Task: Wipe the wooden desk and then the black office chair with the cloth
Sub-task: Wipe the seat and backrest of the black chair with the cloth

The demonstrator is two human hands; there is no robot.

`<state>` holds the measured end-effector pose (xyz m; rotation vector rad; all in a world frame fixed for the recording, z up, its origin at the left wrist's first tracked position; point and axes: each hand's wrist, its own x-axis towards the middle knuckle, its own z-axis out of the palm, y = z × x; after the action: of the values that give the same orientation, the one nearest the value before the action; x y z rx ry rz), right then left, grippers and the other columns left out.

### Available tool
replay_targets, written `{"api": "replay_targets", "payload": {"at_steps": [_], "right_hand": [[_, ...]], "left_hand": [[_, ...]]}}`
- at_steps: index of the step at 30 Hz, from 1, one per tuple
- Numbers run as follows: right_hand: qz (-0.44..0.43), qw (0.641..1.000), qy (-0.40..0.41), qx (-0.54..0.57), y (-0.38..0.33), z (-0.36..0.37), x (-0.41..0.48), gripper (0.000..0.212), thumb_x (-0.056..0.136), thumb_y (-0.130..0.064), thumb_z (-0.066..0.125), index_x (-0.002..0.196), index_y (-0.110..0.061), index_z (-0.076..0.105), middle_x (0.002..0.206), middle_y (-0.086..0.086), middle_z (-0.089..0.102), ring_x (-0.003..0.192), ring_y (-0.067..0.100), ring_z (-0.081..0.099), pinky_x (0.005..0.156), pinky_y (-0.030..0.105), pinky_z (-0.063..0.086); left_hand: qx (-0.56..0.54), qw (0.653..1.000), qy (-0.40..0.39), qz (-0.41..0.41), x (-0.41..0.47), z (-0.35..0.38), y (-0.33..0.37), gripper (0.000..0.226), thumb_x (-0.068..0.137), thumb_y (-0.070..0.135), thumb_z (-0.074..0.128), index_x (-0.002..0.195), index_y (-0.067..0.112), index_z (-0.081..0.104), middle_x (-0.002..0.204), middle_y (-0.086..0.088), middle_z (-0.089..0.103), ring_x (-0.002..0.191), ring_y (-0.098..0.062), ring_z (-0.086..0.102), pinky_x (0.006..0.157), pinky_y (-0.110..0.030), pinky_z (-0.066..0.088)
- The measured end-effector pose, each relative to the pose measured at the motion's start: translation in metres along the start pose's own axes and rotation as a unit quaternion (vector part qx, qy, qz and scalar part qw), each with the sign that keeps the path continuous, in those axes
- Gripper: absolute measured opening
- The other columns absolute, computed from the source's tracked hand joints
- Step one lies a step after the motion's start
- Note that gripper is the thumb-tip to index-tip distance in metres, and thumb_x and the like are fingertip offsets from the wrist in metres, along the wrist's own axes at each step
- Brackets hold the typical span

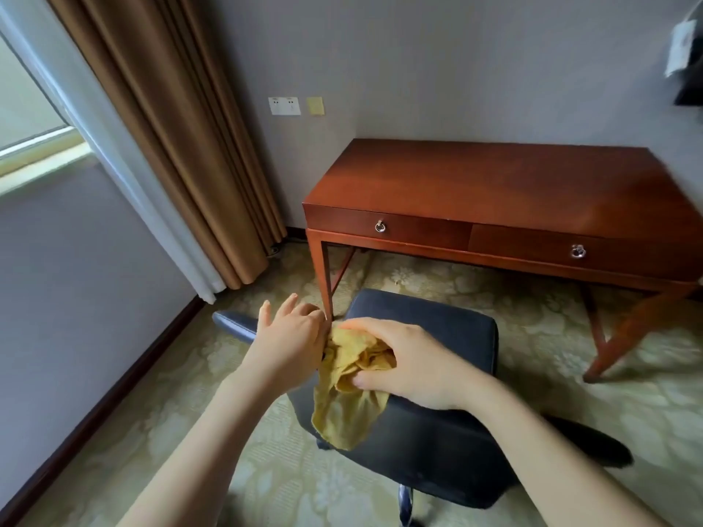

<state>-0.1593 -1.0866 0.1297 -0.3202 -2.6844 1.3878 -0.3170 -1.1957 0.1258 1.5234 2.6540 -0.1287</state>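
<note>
A yellow cloth (344, 408) is bunched over the top of the black office chair's (437, 336) backrest and hangs down its back. My right hand (409, 365) grips the bunched cloth from the right, thumb underneath. My left hand (293, 336) touches the cloth's left side with its fingers spread and relaxed. The wooden desk (494, 184) stands against the wall beyond the chair, its top bare, two drawers with ring pulls in front.
Brown curtains (182, 146) and a white sheer hang at the left by a window. Wall sockets (284, 106) sit left of the desk. The floor has pale patterned carpet (152, 412). A dark object (688, 55) shows at the top right edge.
</note>
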Motion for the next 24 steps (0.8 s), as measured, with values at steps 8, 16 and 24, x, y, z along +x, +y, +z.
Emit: {"api": "replay_targets", "payload": {"at_steps": [8, 16, 24], "right_hand": [[-0.003, 0.999, 0.017, -0.044, 0.037, -0.072, -0.054, 0.042, 0.079, -0.048, 0.066, 0.117, -0.048, 0.048, 0.102, -0.023, 0.059, 0.093, -0.003, 0.056, 0.08, 0.022, 0.05], [-0.038, 0.968, 0.246, -0.022, 0.108, -0.17, -0.134, 0.042, 0.079, -0.022, 0.073, 0.106, -0.033, 0.043, 0.093, -0.028, 0.057, 0.091, -0.01, 0.055, 0.065, 0.008, 0.048], [0.031, 0.933, 0.341, 0.106, 0.174, -0.242, -0.247, 0.058, 0.065, -0.044, 0.076, 0.113, -0.044, 0.043, 0.108, -0.038, 0.054, 0.103, -0.014, 0.052, 0.076, 0.002, 0.042]], "left_hand": [[-0.167, 0.984, -0.062, 0.006, 0.009, -0.026, 0.094, 0.04, 0.102, 0.035, 0.031, 0.111, 0.011, 0.062, 0.115, -0.003, 0.06, 0.106, -0.019, 0.052, 0.096, -0.037, 0.038], [-0.493, 0.862, -0.115, -0.022, 0.042, -0.054, 0.245, 0.034, 0.095, 0.043, 0.049, 0.114, 0.019, 0.064, 0.111, 0.003, 0.067, 0.102, -0.007, 0.06, 0.088, -0.019, 0.043], [-0.53, 0.839, -0.103, 0.065, 0.08, -0.074, 0.406, 0.02, 0.086, 0.016, 0.067, 0.102, 0.007, 0.063, 0.106, -0.016, 0.067, 0.088, -0.02, 0.064, 0.087, -0.038, 0.052]]}}
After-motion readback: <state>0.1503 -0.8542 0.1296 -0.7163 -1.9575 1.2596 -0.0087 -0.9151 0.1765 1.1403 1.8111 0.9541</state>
